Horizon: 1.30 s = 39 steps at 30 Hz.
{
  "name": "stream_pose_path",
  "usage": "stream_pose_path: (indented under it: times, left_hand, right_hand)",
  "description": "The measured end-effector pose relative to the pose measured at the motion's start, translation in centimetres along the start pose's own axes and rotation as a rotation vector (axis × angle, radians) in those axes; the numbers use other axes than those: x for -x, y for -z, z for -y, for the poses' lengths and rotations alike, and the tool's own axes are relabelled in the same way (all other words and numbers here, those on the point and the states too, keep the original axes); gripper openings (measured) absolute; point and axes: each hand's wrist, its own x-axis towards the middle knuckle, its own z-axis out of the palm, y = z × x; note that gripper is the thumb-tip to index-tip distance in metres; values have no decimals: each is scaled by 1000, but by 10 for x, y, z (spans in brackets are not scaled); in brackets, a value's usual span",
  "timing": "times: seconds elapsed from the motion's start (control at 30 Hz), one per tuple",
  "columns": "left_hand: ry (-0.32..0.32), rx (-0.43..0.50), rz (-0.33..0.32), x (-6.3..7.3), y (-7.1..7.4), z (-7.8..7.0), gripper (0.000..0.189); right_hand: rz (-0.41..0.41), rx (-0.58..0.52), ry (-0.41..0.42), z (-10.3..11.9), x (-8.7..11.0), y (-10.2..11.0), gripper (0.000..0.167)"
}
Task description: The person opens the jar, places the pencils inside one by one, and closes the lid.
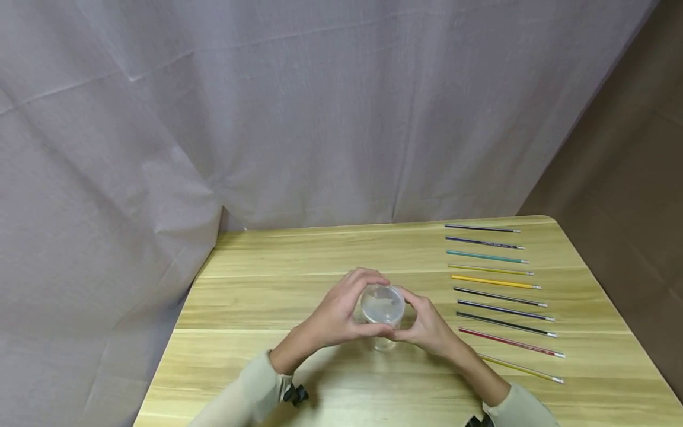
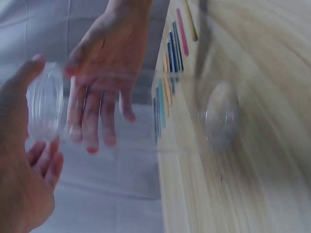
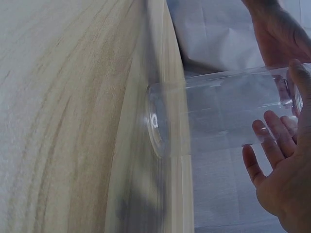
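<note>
A tall clear plastic canister (image 3: pixel 218 111) stands upright on the wooden table, its round see-through lid (image 1: pixel 383 305) facing up at the head camera. Curving round the lid from the left, my left hand (image 1: pixel 344 311) grips its rim with thumb and forefinger. From the other side my right hand (image 1: pixel 429 329) holds the canister's top just at the lid, its thumb and forefinger bent round it. The other right fingers (image 3: pixel 277 138) lie loosely beside the clear wall. Through the wall, the left wrist view shows nothing inside the canister.
Several pencils (image 1: pixel 496 280) in different colours lie in a spaced column on the right of the table (image 1: pixel 256 284), eraser ends to the right. A grey cloth (image 1: pixel 320 118) hangs behind the table and along its left side; a brown one (image 1: pixel 629 166) hangs at the right.
</note>
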Motion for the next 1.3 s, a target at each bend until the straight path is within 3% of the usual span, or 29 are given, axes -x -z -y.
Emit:
stream_pose_path:
  times: [0.13,0.23,0.33,0.47,0.6,0.7,0.83,0.97,1.13,1.3]
  left_hand:
    - [89,-109,-73,2,-9,-11,84]
    - [129,-87,-72,5,-11,-16,91]
    - [108,9,10,7,-6,-13,93]
    - [20,161,128,6,3,-3,90]
    - [-23,216,122,4,6,4,88]
    - [1,173,63,4,3,3,89]
    - [81,40,-4,4,-2,-4,91]
    - [120,-37,21,4,-2,-12,100]
    - [59,67,126,3,10,-8,109]
    - [-29,128,164,1,16,-1,96]
  right_hand:
    - [5,3,20,-4,0,0,74]
    - [7,-3,20,-5,0,1,74]
    - [7,-7,11,-4,0,0,74]
    - [0,-11,-3,-1,0,0,77]
    - [-2,-19,-11,0,-1,-1,76]
    - [-1,-19,-11,0,-1,-1,75]
    - [0,-3,-7,0,0,-1,76]
    - [5,-6,-1,-2,0,0,78]
    - [6,-33,-6,-2,-1,0,81]
    - [2,-35,-4,-2,-1,-1,78]
